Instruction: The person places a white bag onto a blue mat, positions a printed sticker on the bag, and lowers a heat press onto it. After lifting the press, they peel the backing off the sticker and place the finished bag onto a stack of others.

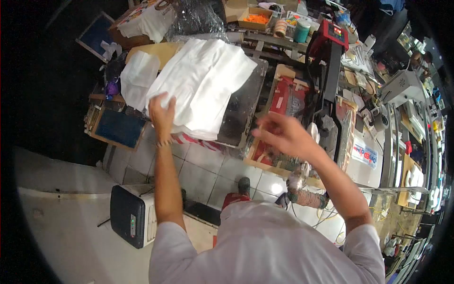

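Note:
A pile of white fabric pieces [208, 80] lies on a dark flat board [243, 104] in front of me. My left hand [162, 113] is at the pile's near left edge, its thumb and fingers apart and seeming to touch the cloth. A separate white piece [138, 78] lies just left of the pile. To the right, my right hand [279, 134] hovers with nothing in it, fingers loosely curled and apart from the thumb, slightly blurred. Beneath and beyond it is a red press bed [283, 97] edged with tan material.
A heat press with a red control box [332, 34] and lit display stands right of the bed. At the back are a box of orange bits [256, 19] and a teal jar [301, 31]. A dark framed panel [119, 128] sits at left; a black-topped appliance [127, 216] stands below.

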Tool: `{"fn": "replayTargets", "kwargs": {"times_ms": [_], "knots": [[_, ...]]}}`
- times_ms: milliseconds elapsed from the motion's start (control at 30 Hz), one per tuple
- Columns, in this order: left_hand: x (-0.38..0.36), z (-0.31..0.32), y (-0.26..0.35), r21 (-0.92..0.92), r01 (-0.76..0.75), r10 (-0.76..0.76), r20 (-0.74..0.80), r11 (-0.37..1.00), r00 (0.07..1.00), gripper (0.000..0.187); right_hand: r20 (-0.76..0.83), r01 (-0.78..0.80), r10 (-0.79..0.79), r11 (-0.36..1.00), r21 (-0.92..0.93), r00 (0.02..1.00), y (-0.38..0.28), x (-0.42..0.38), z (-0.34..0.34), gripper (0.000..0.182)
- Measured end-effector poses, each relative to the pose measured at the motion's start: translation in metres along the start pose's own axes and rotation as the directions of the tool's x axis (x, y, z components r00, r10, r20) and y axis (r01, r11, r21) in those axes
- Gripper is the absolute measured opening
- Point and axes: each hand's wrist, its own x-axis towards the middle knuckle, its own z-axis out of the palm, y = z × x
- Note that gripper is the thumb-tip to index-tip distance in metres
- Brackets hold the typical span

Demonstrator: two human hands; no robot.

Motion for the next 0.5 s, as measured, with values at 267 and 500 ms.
{"fn": "replayTargets", "kwargs": {"times_ms": [267,500], "knots": [[0.103,0.043,-0.121,0.139,0.347,-0.345,0.677,0.928,0.650,0.111,-0.094,-0.332,0.420,0.818,0.469,0.903,0.130,0.251,0.145,0.131],[0.077,0.042,-0.148,-0.210,0.532,-0.308,0.621,0.820,0.721,0.090,-0.413,-0.123,0.316,0.894,0.431,0.854,0.075,0.259,0.153,0.112]]}}
